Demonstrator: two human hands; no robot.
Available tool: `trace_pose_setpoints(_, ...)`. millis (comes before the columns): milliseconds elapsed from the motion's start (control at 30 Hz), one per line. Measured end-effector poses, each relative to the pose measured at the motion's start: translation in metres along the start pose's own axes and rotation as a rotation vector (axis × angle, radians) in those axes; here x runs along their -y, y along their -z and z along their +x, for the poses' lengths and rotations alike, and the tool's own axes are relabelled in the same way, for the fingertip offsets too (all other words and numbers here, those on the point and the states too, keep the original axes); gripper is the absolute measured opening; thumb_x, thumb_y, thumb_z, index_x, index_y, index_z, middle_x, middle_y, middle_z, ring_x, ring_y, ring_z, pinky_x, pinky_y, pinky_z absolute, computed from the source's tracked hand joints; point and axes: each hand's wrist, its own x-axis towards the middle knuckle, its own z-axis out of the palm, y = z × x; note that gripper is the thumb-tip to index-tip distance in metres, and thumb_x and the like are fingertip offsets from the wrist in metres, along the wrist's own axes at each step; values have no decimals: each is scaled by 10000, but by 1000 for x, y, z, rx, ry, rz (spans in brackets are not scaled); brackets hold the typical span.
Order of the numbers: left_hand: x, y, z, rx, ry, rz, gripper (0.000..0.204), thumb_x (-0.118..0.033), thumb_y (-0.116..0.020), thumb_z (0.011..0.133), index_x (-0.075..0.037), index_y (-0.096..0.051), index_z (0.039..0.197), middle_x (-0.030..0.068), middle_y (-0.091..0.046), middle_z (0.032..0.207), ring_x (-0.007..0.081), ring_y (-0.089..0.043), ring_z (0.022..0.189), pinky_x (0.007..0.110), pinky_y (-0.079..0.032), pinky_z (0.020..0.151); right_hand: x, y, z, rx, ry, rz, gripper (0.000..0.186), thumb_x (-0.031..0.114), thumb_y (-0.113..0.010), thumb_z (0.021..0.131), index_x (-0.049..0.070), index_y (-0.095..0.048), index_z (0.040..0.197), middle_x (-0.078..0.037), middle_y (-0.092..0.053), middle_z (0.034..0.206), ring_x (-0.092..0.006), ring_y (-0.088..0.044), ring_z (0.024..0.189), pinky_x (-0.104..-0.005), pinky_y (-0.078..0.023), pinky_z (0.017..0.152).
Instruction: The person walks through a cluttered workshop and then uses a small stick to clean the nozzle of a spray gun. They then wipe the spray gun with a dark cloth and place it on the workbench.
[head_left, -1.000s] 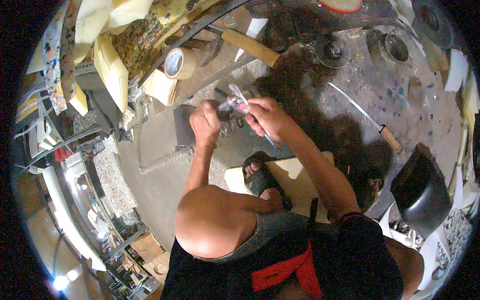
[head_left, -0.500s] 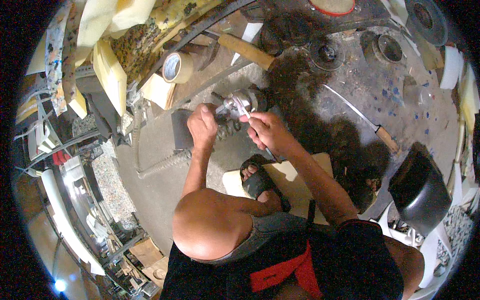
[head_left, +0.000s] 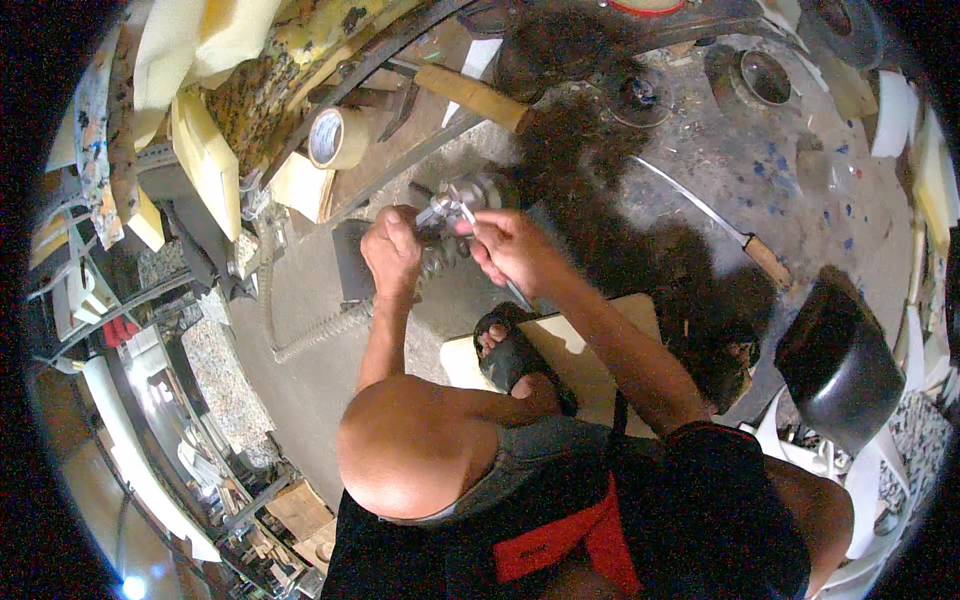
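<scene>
Two hands close together over a small metal piece, with the work under way

Both hands meet in front of the person, above the floor. The left hand [head_left: 392,255] is closed in a fist, thumb on top, and seems to grip one end of a grey metal piece [head_left: 438,213], which juts out toward the right hand [head_left: 512,250]. The right fingers are drawn in around a slender tool [head_left: 519,296]; its upper end comes up beside the metal piece, and its lower end shows below the palm. Whether the two touch is too blurred to tell.

As for progress, both things look to be in hand and brought together, so the picking up appears done and the handling itself in course. Nothing shows as finished or set aside, and how much is left cannot be judged from this view.

Just beyond the hands sits a round metal body [head_left: 486,190], partly hidden, with a coiled hose [head_left: 322,332] lying to the left. A sandalled foot [head_left: 515,365] rests on a pale board [head_left: 625,335]. Well to the right, a long knife [head_left: 700,205] with a wooden handle lies on the floor, near a black curved shell [head_left: 835,375]
</scene>
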Motion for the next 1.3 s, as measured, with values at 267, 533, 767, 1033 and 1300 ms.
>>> trace_pose_setpoints(267, -1, 1, -1, 7, -29, 58, 439, -263, -319, 962, -12, -657, 837, 187, -633, 735, 380, -620, 688, 426, -478, 653, -14, -18, -4, -116, 75, 148, 272, 204, -410, 1000, 16, -547, 1140, 0, -484, 666, -63, -412, 467, -224, -337, 404)
trace_pose_setpoints(533, 2, 0, -1, 16, 16, 53, 435, -258, -320, 962, -14, -647, 810, 183, -615, 716, 386, -604, 668, 438, -466, 628, -31, -48, 4, -280, 136, 251, 211, 193, -487, 969, 70, -551, 1128, -34, -555, 683, -121, -487, 464, -291, -401, 397)
trace_pose_setpoints(767, 1, 1, -1, -3, -10, 31, 439, -296, -334, 964, -21, -632, 795, 188, -599, 700, 384, -597, 650, 438, -464, 619, -25, -30, -25, -396, 524, -700, 213, 128, -529, 903, 57, -597, 1091, -77, -593, 686, -192, -581, 531, -342, -482, 512)
trace_pose_setpoints(1033, 3, 0, -2, -26, 0, 15, 426, -329, -354, 959, -35, -601, 773, 205, -585, 694, 423, -575, 638, 460, -449, 590, 46, -18, -3, -365, 544, -1542, 343, 108, -576, 804, 77, -583, 1145, -154, -645, 781, -341, -652, 692, -425, -533, 609)
trace_pose_setpoints(1300, 9, -3, -2, -50, -42, 2, 410, -329, -363, 950, -33, -583, 769, 206, -585, 683, 427, -579, 660, 469, -455, 603, 45, -11, -12, -281, 454, -1625, 354, 107, -547, 793, 73, -577, 1144, -158, -618, 769, -337, -640, 640, -441, -529, 577)
